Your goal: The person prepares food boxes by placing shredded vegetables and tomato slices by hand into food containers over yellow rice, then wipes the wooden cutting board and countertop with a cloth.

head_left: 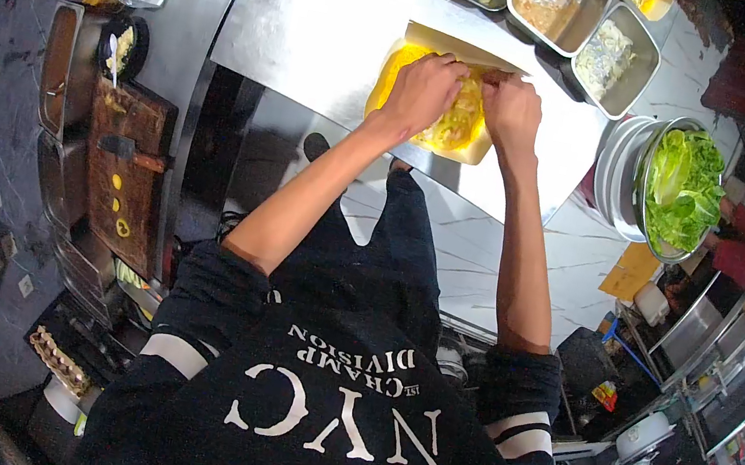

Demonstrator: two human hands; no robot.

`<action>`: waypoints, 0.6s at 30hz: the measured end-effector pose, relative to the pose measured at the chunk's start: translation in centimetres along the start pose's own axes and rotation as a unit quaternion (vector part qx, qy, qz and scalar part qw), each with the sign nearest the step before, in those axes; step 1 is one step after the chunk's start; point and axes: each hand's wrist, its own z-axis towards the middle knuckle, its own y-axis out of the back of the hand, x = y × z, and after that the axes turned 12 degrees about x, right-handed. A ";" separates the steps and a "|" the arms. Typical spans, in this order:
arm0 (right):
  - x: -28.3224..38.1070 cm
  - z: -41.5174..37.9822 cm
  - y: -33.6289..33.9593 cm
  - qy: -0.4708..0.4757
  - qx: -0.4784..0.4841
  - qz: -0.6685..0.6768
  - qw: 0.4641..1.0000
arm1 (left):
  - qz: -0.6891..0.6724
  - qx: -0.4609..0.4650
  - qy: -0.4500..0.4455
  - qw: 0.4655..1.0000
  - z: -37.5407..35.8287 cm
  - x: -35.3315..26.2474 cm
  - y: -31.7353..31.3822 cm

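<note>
Now, from the head view, we press both hands on a yellow wrap [456, 126] lying on paper [445, 46] on the steel counter [316, 43]. Our left hand [424, 92] curls down over its left side; our right hand [511, 108] pinches its top edge. Pans [612, 61] of fillings line the far edge, and a lettuce bowl [684, 188] stands to the right. A cutting board [125, 179] lies well apart at left.

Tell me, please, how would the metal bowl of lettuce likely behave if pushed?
The metal bowl looks tilted against stacked plates, so it would probably slide or tip. The lettuce heaps above the rim; loose leaves may spill. Likely light for its size.
</note>
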 end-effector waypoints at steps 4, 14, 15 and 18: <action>0.7 0.2 0.8 -0.061 0.067 -0.036 0.995 | -0.029 -0.010 -0.005 1.000 -0.5 -0.5 0.8; -1.8 -3.2 6.4 -0.185 -0.004 0.514 0.837 | -0.425 0.033 0.177 0.887 -1.3 4.9 10.5; -2.2 -2.7 6.1 -0.190 0.017 0.530 0.826 | -0.447 0.054 0.175 0.875 -0.5 5.5 10.3; -3.5 -2.8 3.9 -0.204 0.078 0.537 0.815 | -0.490 0.061 0.227 0.840 -0.9 6.4 9.0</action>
